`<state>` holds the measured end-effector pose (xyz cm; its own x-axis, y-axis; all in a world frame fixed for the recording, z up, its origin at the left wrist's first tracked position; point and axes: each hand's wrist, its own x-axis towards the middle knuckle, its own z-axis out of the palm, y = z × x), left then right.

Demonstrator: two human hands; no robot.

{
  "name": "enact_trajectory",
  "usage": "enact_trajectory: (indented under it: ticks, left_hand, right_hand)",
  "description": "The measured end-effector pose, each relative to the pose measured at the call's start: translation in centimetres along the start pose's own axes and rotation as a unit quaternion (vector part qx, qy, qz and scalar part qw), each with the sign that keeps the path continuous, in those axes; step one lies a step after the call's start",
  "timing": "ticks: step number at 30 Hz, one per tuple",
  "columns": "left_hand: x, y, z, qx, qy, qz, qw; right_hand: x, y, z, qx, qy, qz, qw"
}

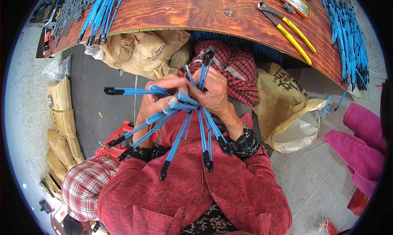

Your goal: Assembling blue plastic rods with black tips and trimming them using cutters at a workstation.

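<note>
In front of my chest I hold a frame of thin blue rods with black end caps, spread outward like spokes. The rods meet in a cluster of blue flat ends between my hands. My left hand is closed around the left side of this cluster, its thumb and fingers pressing near the joint. My right hand grips the right side, with a pair of rods standing up by its fingers. The palms and part of the joint are hidden.
Ahead is a wooden table with yellow-handled pliers, an orange tray, grey parts and blue rod bundles. Brown sacks lie beneath. An opened sack stands right; a red stool is left.
</note>
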<state>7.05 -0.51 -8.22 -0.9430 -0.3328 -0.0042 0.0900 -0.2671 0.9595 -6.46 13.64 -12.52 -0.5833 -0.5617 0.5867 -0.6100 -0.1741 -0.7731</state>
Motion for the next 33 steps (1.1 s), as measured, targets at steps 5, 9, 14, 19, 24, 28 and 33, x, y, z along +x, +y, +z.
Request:
enact_trajectory:
  ticks: [5, 9, 14, 19, 24, 28, 33]
  left_hand:
    - [0.1, -0.1, 0.6, 0.062, -0.116, 0.070, 0.989]
    - [0.5, -0.3, 0.4, 0.108, -0.102, 0.079, 0.986]
    - [0.1, 0.7, 2.1, 0.070, 0.035, 0.037, 0.996]
    - [0.0, 0.4, 2.7, 0.056, 0.076, 0.024, 0.995]
    - [-0.3, 0.6, 3.1, -0.016, 0.107, -0.027, 0.994]
    - [-0.5, 0.5, 2.9, -0.036, 0.089, -0.030, 0.995]
    - [-0.5, 0.4, 2.6, -0.043, 0.078, -0.021, 0.996]
  right_hand:
    - [-0.5, 0.4, 0.0, 0.025, -0.008, 0.043, 0.999]
    - [-0.4, 0.4, 0.0, 0.020, 0.011, 0.034, 0.999]
    - [-0.3, 0.3, -0.1, 0.019, 0.018, 0.042, 0.999]
    - [-0.1, 0.1, -0.4, 0.012, 0.008, 0.039, 0.999]
    - [-0.2, 0.7, -0.2, -0.009, 0.006, 0.012, 1.000]
    - [-0.2, 0.5, -0.2, -0.024, 0.009, 0.001, 1.000]
    - [-0.1, 0.4, -0.3, -0.034, 0.005, -0.002, 0.999]
